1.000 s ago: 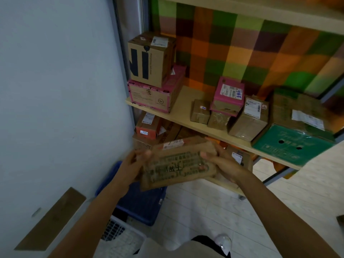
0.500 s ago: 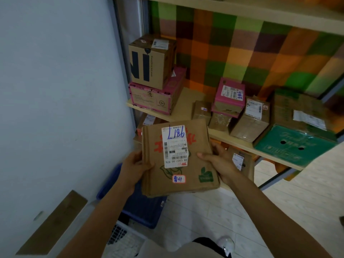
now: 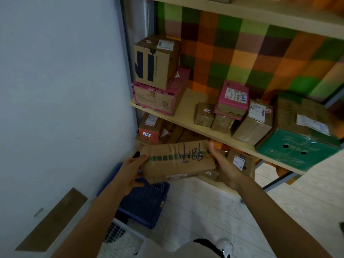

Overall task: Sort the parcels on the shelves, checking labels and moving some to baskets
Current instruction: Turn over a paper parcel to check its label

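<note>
- The left hand [image 3: 133,170] is closed on the left end of a flat brown parcel [image 3: 178,161], fingers wrapped over the near edge, thumb side up.
- Just below that hand sits a blue basket [image 3: 145,202], and nearer the body, lower left, the corner of a white basket [image 3: 119,237]: two baskets in view.
- The flat brown parcel lies between the two hands, held level with its narrow side turned up, a handwritten number in blue showing on it, in front of the lower shelf.
- The right hand [image 3: 223,168] is at the parcel's right end, fingers spread and mostly open, palm against the edge, steadying more than clasping; how firmly it presses I cannot tell.
- Step in hand, as I judge it: the label check on this one parcel, turned over to read its marks.
- Next move probably calls for a choice: down and left of the left hand into the blue basket, or forward onto a shelf, keeping the left-hand hold firm.
- Up and beyond the hands, the middle shelf [image 3: 186,116] carries eight parcels by my count: two stacked at the left, four small ones together, and a green box [image 3: 296,153] with a brown one on it at the right.
- Behind the hands the lower shelf holds several more, partly hidden, so no sure count.
</note>
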The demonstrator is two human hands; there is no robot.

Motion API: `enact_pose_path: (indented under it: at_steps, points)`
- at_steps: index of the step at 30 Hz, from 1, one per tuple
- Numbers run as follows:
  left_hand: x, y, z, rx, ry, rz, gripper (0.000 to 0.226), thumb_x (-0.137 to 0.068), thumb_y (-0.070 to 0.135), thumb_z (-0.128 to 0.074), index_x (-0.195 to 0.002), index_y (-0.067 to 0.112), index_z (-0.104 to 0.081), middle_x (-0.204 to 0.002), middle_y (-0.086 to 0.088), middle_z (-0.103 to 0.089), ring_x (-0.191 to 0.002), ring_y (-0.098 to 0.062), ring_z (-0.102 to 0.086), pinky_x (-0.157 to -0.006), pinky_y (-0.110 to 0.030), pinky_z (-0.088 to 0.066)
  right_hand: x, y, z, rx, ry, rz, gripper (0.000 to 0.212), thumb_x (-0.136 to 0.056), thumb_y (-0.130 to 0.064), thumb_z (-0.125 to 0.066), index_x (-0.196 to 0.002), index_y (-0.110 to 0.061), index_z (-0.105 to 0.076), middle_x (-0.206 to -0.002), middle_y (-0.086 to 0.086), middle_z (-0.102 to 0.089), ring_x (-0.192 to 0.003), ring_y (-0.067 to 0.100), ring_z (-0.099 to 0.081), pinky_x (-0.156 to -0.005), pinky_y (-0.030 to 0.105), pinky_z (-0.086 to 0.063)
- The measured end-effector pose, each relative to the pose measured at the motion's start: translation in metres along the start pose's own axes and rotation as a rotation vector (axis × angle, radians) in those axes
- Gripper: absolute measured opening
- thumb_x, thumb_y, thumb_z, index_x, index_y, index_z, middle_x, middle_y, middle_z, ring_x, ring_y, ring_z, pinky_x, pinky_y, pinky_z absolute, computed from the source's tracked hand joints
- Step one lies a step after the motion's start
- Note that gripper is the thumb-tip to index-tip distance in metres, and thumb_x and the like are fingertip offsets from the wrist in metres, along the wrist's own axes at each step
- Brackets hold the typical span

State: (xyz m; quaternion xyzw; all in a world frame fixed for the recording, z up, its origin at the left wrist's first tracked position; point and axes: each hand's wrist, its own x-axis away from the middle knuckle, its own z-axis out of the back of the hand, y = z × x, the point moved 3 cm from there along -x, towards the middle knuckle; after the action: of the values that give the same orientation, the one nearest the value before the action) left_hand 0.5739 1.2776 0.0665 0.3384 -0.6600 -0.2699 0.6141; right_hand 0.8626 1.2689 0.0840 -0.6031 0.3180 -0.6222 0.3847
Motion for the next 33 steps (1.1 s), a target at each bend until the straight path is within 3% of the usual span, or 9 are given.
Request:
enact_pose_path:
  at_steps: [4, 7, 13, 15, 17, 20, 25, 28, 33]
  points:
    - [-0.001, -0.004, 0.002, 0.018, -0.071, -0.083, 0.055, -0.093, 0.031, -0.064, -0.143, 0.019, -0.045, -0.136, -0.011, -0.056, -0.115, -0.032, -0.061, -0.084, -0.047, -0.056, -0.004, 0.009, -0.008, 0.003, 0.104, 0.056, 0.066, -0.072, -0.045, -0.079, -0.128, -0.017, -0.059, -0.121, 0.006, -0.069, -0.109, 0.020, -0.065, -0.096, 0.040, -0.053]
    - [-0.001, 0.001, 0.004, 0.038, -0.110, -0.124, 0.050, -0.095, 0.022, -0.062, -0.142, 0.020, -0.047, -0.136, -0.008, -0.058, -0.117, -0.028, -0.061, -0.083, -0.044, -0.057, -0.006, 0.012, -0.009, 0.041, 0.156, 0.111, 0.044, -0.084, -0.029, -0.077, -0.123, -0.015, -0.063, -0.113, 0.004, -0.073, -0.103, 0.018, -0.069, -0.090, 0.035, -0.056]
    - [0.004, 0.009, 0.003, 0.024, -0.092, -0.111, 0.044, -0.092, 0.039, -0.062, -0.133, 0.023, -0.054, -0.129, -0.007, -0.062, -0.114, -0.024, -0.061, -0.083, -0.049, -0.057, -0.004, 0.005, -0.006, 0.044, 0.174, 0.194, 0.061, -0.069, -0.040, -0.081, -0.120, -0.014, -0.061, -0.117, 0.006, -0.069, -0.107, 0.021, -0.066, -0.097, 0.041, -0.054]
    - [0.005, 0.011, 0.003, 0.038, -0.080, -0.060, 0.052, -0.085, 0.057, -0.060, -0.127, 0.025, -0.058, -0.121, -0.005, -0.065, -0.111, -0.025, -0.062, -0.086, -0.053, -0.057, 0.000, 0.000, -0.007, -0.020, 0.144, 0.206, 0.067, -0.065, -0.057, -0.081, -0.115, -0.016, -0.064, -0.117, 0.008, -0.069, -0.108, 0.021, -0.066, -0.098, 0.043, -0.053]
    - [0.003, 0.013, 0.003, 0.036, -0.050, -0.059, 0.042, -0.089, 0.051, -0.061, -0.118, 0.019, -0.060, -0.113, -0.006, -0.067, -0.102, -0.025, -0.065, -0.078, -0.050, -0.059, 0.002, -0.003, -0.010, -0.114, 0.101, 0.161, 0.062, -0.069, -0.076, -0.065, -0.106, -0.026, -0.069, -0.109, 0.003, -0.072, -0.104, 0.020, -0.067, -0.095, 0.043, -0.052]
    - [0.003, 0.009, 0.003, 0.019, -0.040, -0.105, 0.014, -0.095, 0.021, -0.062, -0.106, 0.015, -0.057, -0.110, -0.012, -0.064, -0.091, -0.022, -0.064, -0.067, -0.040, -0.055, -0.005, -0.003, -0.007, -0.234, 0.087, 0.086, 0.054, -0.078, -0.074, -0.060, -0.106, -0.028, -0.073, -0.107, 0.003, -0.075, -0.107, 0.023, -0.067, -0.100, 0.046, -0.048]
    - [0.005, 0.003, 0.000, -0.082, -0.224, -0.250, 0.056, -0.086, -0.010, -0.062, -0.117, 0.036, -0.052, -0.121, 0.007, -0.061, -0.099, -0.011, -0.064, -0.067, -0.024, -0.058, -0.013, 0.003, -0.007, -0.264, 0.076, -0.038, 0.075, -0.063, -0.045, -0.085, -0.127, -0.013, -0.063, -0.115, 0.008, -0.074, -0.105, 0.025, -0.070, -0.085, 0.037, -0.057]
    - [0.002, 0.000, -0.001, -0.244, -0.230, -0.310, 0.066, -0.071, 0.005, -0.078, -0.124, 0.033, -0.051, -0.130, 0.002, -0.057, -0.117, -0.017, -0.058, -0.083, -0.027, -0.055, -0.015, 0.005, -0.002, -0.262, 0.192, 0.053, 0.095, -0.049, -0.041, -0.092, -0.133, -0.013, -0.057, -0.118, 0.008, -0.071, -0.105, 0.026, -0.070, -0.088, 0.040, -0.057]
    - [-0.001, 0.001, -0.011, -0.292, -0.025, -0.366, 0.071, -0.088, 0.021, -0.072, -0.148, 0.018, -0.034, -0.140, 0.002, -0.047, -0.123, -0.020, -0.050, -0.100, -0.035, -0.045, -0.014, -0.001, -0.011, -0.237, 0.260, 0.124, 0.079, -0.066, -0.031, -0.088, -0.133, -0.015, -0.049, -0.121, 0.006, -0.067, -0.105, 0.024, -0.068, -0.087, 0.041, -0.058]
